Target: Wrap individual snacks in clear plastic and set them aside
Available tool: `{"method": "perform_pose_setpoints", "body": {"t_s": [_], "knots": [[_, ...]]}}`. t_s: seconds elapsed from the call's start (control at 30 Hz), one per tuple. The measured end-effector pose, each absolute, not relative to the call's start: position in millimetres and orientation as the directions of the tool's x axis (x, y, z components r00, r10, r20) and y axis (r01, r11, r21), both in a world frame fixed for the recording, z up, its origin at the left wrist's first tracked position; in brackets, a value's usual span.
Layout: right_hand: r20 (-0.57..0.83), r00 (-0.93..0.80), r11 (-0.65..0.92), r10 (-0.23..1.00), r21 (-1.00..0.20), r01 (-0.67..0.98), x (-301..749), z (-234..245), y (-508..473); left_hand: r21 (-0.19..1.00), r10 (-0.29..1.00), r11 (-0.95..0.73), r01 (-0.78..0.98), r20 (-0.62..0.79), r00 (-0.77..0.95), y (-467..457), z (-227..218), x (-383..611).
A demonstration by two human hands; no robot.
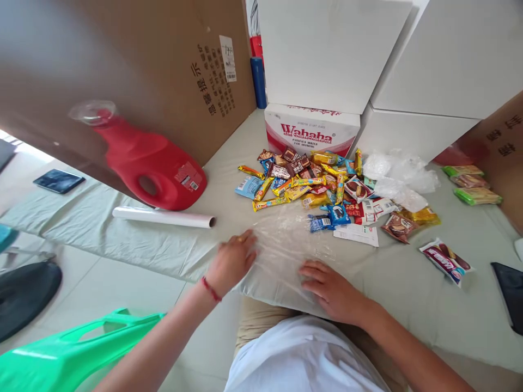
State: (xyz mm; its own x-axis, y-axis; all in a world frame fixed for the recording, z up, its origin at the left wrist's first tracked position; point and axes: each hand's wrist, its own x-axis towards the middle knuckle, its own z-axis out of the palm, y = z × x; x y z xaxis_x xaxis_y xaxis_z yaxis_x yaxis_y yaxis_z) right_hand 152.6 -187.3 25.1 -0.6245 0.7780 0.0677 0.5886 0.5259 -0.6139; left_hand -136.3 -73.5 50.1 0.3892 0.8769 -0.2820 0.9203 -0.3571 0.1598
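A clear plastic bag (281, 258) lies flat on the cloth-covered table in front of me. My left hand (235, 261), a red cord on its wrist, rests at the bag's left side, fingers stretched out and slightly blurred. On the right side of the bag lies my right hand (329, 286), palm down with its fingers apart. Just beyond the bag is a pile of wrapped snacks (298, 177) in yellow, brown, blue and red packets. Blue biscuit packets (329, 219) and a white packet (357, 235) sit close to the bag's far right edge.
A red jug (163, 163) and a white roll (163, 216) lie left. Behind the snacks stands a Wahaba-type water carton (312, 130). Crumpled clear plastic (402, 171), a single snack packet (445, 261) and a black phone (509, 294) are right. A green stool (81, 348) stands lower left.
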Motion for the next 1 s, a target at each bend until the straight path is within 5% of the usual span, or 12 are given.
{"method": "perform_pose_setpoints", "body": {"t_s": [0.33, 0.47, 0.57, 0.73, 0.87, 1.0], "knots": [[-0.123, -0.723, 0.424, 0.679, -0.739, 0.524, 223.8, 64.0, -175.4, 0.128, 0.865, -0.173, 0.977, -0.454, 0.213, -179.7, 49.5, -151.7], [-0.181, -0.694, 0.444, 0.697, -0.652, 0.615, 227.1, 75.3, -170.2, 0.034, 0.934, -0.214, 0.976, -0.287, 0.215, -184.0, 59.7, -142.1], [-0.146, -0.547, 0.441, 0.824, -0.441, 0.782, 208.9, 76.7, -173.8, 0.038, 0.964, -0.256, 0.966, -0.068, 0.259, -176.6, 72.3, -124.3], [-0.122, -0.336, 0.322, 0.934, -0.121, 0.939, 166.1, 69.6, -180.9, 0.379, 0.909, -0.385, 0.841, -0.001, 0.416, -154.1, 73.3, -88.1], [-0.125, -0.23, 0.215, 0.965, -0.127, 0.968, 156.0, 56.6, -184.8, 0.752, 0.905, -0.135, 0.646, -0.172, 0.389, -144.0, 50.7, -62.9], [-0.101, -0.072, 0.052, 0.992, -0.194, 0.98, 155.7, 39.4, -191.8, 0.88, 0.814, 0.156, 0.449, -0.372, 0.446, -151.5, 29.7, -28.0]]}}
